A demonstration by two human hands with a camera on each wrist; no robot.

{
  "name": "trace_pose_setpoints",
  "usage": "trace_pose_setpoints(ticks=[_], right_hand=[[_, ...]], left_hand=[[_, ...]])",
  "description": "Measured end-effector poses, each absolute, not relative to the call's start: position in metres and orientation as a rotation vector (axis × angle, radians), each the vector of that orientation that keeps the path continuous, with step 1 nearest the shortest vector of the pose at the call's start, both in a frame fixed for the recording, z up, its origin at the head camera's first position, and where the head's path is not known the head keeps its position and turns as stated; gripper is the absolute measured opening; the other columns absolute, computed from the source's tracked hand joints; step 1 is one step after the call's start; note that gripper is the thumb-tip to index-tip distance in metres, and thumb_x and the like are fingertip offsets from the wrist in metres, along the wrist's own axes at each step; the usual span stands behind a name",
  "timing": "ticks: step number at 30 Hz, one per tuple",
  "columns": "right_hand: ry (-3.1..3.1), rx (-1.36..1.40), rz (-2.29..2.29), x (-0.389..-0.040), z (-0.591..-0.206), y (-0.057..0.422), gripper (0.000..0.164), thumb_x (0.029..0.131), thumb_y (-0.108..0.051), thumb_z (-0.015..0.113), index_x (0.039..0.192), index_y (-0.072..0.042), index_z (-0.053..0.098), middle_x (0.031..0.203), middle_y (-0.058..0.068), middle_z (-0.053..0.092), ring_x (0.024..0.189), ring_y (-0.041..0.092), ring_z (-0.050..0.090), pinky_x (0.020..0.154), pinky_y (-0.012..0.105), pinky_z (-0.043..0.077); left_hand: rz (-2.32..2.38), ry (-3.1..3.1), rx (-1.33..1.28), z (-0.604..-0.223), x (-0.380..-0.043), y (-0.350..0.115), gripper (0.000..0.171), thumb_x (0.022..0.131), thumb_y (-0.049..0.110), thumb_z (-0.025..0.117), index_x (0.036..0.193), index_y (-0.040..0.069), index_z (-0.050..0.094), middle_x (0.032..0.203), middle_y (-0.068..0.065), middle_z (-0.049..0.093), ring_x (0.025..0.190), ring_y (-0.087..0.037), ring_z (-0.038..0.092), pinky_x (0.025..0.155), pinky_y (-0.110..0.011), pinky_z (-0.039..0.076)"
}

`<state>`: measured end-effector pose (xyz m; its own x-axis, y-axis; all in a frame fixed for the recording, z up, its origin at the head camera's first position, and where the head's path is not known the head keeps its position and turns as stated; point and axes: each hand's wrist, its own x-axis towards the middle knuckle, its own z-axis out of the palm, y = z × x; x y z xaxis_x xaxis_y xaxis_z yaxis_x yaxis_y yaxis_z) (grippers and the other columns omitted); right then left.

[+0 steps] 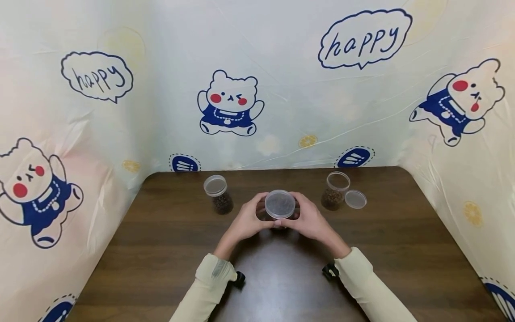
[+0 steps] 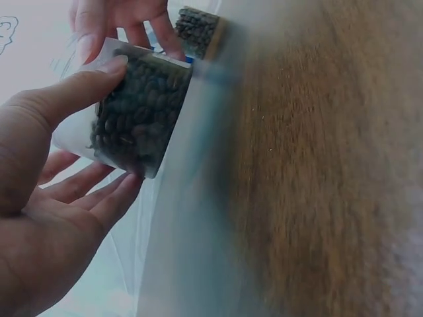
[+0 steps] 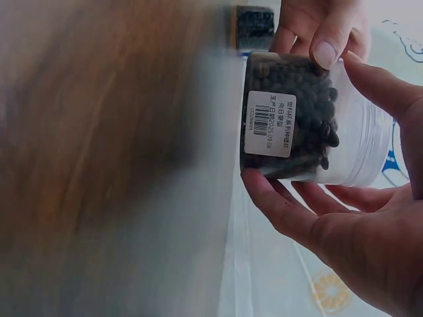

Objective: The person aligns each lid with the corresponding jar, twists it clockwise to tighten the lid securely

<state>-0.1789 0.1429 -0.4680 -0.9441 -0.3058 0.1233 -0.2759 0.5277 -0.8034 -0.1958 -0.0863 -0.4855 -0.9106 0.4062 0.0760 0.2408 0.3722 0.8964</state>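
Note:
Both hands hold one clear plastic jar (image 1: 280,205) of dark beans at the middle of the table, its round lid on top. My left hand (image 1: 247,219) grips it from the left, thumb along the near side and fingers round the far side. From the right, my right hand (image 1: 313,220) grips it likewise, and the two thumbs meet at the front. In the right wrist view a white printed label (image 3: 271,124) with a barcode shows on the jar's side. The beans (image 2: 142,109) fill the lower part, with bare wall above them.
A second lidded jar (image 1: 219,197) of dark beans stands to the left on the brown wooden table (image 1: 169,250). On the right is an uncovered jar (image 1: 335,192) of brown beans, with a loose round lid (image 1: 356,199) beside it. A printed cloth (image 1: 281,89) hangs round the table.

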Motion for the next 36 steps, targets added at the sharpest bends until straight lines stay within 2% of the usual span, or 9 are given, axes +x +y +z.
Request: trace_pose_setpoints(ticks=[7,19,29,36], right_hand=[[2.743,-0.503,-1.43,-0.196,-0.472,0.146,0.084,0.081,-0.031,0.094,0.149,-0.009,0.05,0.142,0.013,0.063,0.122,0.03,0.067,0.095,0.048,0.06],[2.701,-0.453,-1.442,-0.226,-0.479,0.135,0.084,0.082,-0.033,0.092,0.151,-0.012,0.049,0.142,0.011,0.062,0.122,0.029,0.067,0.097,0.049,0.059],[2.683,-0.423,-1.446,-0.235,-0.479,0.133,0.082,0.083,-0.032,0.092,0.151,-0.012,0.049,0.142,0.013,0.062,0.125,0.032,0.066,0.098,0.051,0.058],[2.673,-0.418,-1.43,-0.236,-0.484,0.133,0.084,0.082,-0.033,0.092,0.151,-0.012,0.049,0.144,0.012,0.062,0.127,0.031,0.065,0.102,0.051,0.056]], left_hand=[[1.591,2.471,0.588,-0.487,-0.211,-0.082,0.081,0.085,0.009,0.088,0.154,0.019,0.047,0.15,-0.008,0.059,0.139,-0.03,0.061,0.112,-0.046,0.053],[1.645,2.504,0.507,-0.492,-0.233,-0.086,0.083,0.084,0.005,0.088,0.156,0.018,0.049,0.15,-0.014,0.06,0.136,-0.033,0.063,0.109,-0.046,0.055],[1.645,2.5,0.482,-0.494,-0.241,-0.086,0.081,0.085,0.007,0.088,0.155,0.018,0.049,0.151,-0.013,0.059,0.138,-0.034,0.062,0.111,-0.047,0.054],[1.629,2.503,0.437,-0.499,-0.241,-0.086,0.084,0.083,0.008,0.09,0.156,0.015,0.048,0.148,-0.015,0.061,0.135,-0.031,0.064,0.11,-0.042,0.055]])
